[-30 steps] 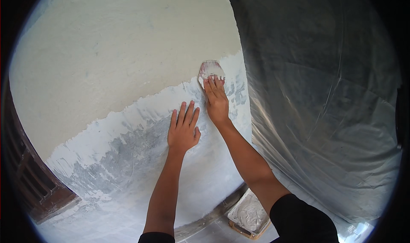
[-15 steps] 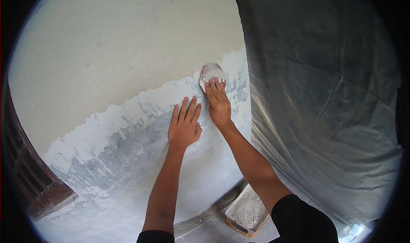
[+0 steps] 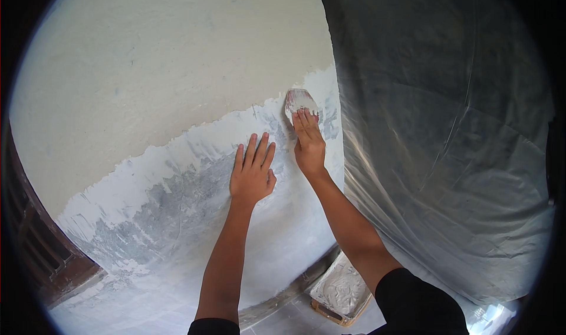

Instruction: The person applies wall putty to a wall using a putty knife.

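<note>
White plaster (image 3: 206, 136) bands the wall (image 3: 177, 58), the right hand (image 3: 309, 143) gripping a scraper (image 3: 299, 98) near its right edge by plastic sheeting (image 3: 436, 158), the left hand (image 3: 252, 179) spread flat.

1. Bare hands: two, namely one left hand (image 3: 252, 173) and one right hand (image 3: 308, 142)
2. Forearms (image 3: 225, 252): two, one per hand
3. Black sleeves (image 3: 418, 305): two, one per arm
4. Hand-held scraper (image 3: 300, 100): one unit
5. Wall (image 3: 177, 58): one
6. Translucent plastic sheet (image 3: 442, 170): one visible expanse
7. Paste container (image 3: 325, 312) with tan rim: one, holding one mass of white paste (image 3: 342, 286)
8. Dark wooden frame (image 3: 73, 277): one; bars (image 3: 46, 245): several, exact quantity not readable
</note>
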{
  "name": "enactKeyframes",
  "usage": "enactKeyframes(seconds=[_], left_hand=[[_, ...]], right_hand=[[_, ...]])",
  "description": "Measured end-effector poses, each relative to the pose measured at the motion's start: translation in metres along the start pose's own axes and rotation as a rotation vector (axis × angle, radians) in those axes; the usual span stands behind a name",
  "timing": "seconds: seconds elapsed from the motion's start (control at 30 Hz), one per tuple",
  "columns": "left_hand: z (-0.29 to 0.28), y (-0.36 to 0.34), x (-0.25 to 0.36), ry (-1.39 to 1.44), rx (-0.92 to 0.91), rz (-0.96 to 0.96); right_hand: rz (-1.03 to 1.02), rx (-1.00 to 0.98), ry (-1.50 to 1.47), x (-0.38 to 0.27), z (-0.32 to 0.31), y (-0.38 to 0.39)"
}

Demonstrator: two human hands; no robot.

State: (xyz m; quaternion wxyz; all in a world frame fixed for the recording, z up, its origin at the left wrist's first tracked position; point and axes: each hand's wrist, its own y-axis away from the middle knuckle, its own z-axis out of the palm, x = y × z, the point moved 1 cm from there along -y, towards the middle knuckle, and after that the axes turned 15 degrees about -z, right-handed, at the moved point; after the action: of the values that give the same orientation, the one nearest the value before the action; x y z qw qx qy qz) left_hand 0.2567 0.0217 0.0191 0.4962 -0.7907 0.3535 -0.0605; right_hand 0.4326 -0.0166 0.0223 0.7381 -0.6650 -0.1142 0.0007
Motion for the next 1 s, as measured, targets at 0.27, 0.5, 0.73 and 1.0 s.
enactKeyframes(seconds=[0.27, 0.5, 0.73, 1.0], left_hand=[[0.001, -0.001, 0.004, -0.022, -0.013, -0.006], [0.003, 0.002, -0.001, -0.015, -0.032, -0.013], [0.002, 0.002, 0.0, -0.002, -0.019, -0.01], [0.003, 0.0, 0.004, -0.028, -0.024, -0.006]], right_hand=[[-0.014, -0.005, -0.002, 0.009, 0.009, -0.027], [0.333, 0.174, -0.121, -0.006, -0.018, -0.006], [0.939, 0.695, -0.871, 0.033, -0.036, -0.041], [1.437, 0.68, -1.297, 0.055, 0.005, -0.022]])
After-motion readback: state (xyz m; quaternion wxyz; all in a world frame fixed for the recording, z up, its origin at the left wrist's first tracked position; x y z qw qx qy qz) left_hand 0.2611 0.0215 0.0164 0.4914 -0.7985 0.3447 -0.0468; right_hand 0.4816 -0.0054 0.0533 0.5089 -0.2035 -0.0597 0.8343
